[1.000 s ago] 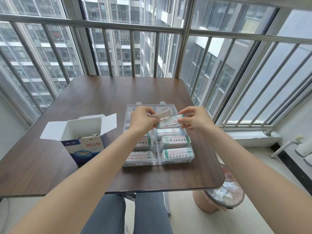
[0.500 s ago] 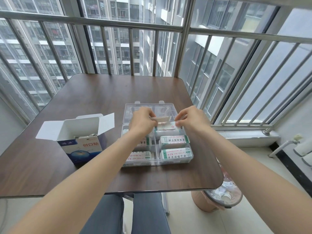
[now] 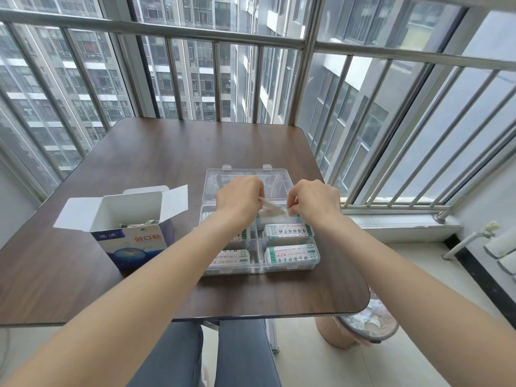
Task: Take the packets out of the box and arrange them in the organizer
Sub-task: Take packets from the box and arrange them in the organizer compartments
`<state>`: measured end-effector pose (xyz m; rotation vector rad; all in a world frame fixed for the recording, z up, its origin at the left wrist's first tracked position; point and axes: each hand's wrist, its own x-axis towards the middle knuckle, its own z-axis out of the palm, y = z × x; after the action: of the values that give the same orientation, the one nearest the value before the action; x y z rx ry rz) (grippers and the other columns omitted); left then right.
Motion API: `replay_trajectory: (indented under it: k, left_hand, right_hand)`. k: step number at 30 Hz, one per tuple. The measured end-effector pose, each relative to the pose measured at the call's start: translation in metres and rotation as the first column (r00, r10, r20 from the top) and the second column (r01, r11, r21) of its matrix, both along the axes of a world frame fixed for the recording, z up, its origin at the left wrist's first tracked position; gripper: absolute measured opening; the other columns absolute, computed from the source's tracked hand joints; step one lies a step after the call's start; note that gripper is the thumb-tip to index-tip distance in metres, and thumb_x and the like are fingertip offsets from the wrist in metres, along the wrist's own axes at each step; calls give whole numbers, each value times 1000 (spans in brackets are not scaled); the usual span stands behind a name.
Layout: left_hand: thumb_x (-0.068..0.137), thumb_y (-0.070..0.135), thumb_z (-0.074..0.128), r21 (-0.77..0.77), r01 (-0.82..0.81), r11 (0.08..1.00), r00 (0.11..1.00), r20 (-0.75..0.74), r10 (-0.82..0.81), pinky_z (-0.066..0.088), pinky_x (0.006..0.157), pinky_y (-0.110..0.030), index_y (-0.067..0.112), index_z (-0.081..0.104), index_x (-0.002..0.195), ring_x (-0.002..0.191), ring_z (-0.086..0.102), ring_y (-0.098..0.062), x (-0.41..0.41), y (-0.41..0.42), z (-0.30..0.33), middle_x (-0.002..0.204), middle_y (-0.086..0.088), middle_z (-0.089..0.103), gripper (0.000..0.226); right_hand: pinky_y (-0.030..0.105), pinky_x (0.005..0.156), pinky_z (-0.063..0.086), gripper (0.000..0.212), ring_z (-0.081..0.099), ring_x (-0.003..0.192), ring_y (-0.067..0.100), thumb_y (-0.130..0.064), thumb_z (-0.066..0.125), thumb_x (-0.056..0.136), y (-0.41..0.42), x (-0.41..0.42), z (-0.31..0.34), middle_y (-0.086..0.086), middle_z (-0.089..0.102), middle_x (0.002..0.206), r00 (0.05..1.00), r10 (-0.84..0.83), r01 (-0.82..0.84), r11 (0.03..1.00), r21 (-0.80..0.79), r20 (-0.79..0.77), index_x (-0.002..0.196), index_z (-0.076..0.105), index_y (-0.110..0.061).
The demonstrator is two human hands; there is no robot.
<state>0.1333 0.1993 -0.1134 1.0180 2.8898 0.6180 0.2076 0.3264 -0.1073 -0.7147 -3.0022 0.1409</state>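
At the bottom of the frame two bare forearms reach up over grey trousers [image 3: 240, 356] to the table [image 3: 83, 269]. At centre lies the clear organizer [image 3: 290, 268], with packets [image 3: 290, 254] in its near compartments. The left hand [image 3: 240, 201] and right hand [image 3: 314, 203], fingers curled, pinch a packet [image 3: 272, 212] between them over the far right compartment. Left of centre stands the open box [image 3: 134, 243], more packets inside. The lid [image 3: 245, 174] lies beyond.

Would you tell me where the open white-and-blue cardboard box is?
The open white-and-blue cardboard box stands on the brown table's left side, beside the clear plastic organizer.
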Motion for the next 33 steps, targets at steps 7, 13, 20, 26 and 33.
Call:
replay_trajectory:
  k: [7, 13, 20, 26, 33]
  left_hand:
    - [93, 15, 48, 197, -76, 977, 989, 143, 48, 51, 79, -40, 11, 65, 97, 94, 60, -28, -5, -3, -2, 102, -6, 66, 18]
    - [94, 17, 52, 362, -158, 919, 941, 336, 30, 51, 77, -33, 14, 66, 93, 78, 63, -24, -3, -14, 6, 91, -6, 66, 15]
    - [92, 12, 58, 449, -272, 851, 814, 579, -46, 43, 47, -14, 14, 63, 86, 55, 59, -10, 0, -22, 12, 83, -4, 63, 8]
    - [88, 9, 63, 488, -174, 856, 824, 548, -144, 56, 69, -27, 7, 68, 89, 60, 64, -14, 7, -17, 15, 77, -9, 67, 5]
    - [86, 25, 67, 462, 57, 885, 929, 299, -216, 46, 65, -5, 14, 74, 92, 73, 61, 2, 19, -22, 18, 79, 5, 70, 14]
  right_hand:
    - [27, 69, 37, 8, 63, 96, 20, -24, 70, 80, 2, 1, 1, -5, 71, 95, 999, 27, -26, 999, -18, 33, 88, 71, -27]
    - [26, 69, 37, 8, 63, 96, 20, -24, 69, 80, 1, 3, 3, -5, 71, 96, 999, 20, -19, 999, -40, 26, 87, 71, -27]
    - [26, 69, 46, 15, 60, 68, 9, -25, 57, 91, 14, 10, 19, -9, 71, 87, 965, -84, -27, 911, -412, -249, 94, 71, -22]
    - [19, 54, 53, 32, 68, 60, 15, -34, 51, 96, 7, 16, 29, 10, 71, 74, 905, -353, -128, 302, -945, -236, 83, 65, -8]
    - [14, 75, 53, 16, 67, 91, 15, 3, 69, 79, 14, 38, 25, 11, 70, 93, 933, -235, -190, 324, -927, -273, 94, 69, 2]
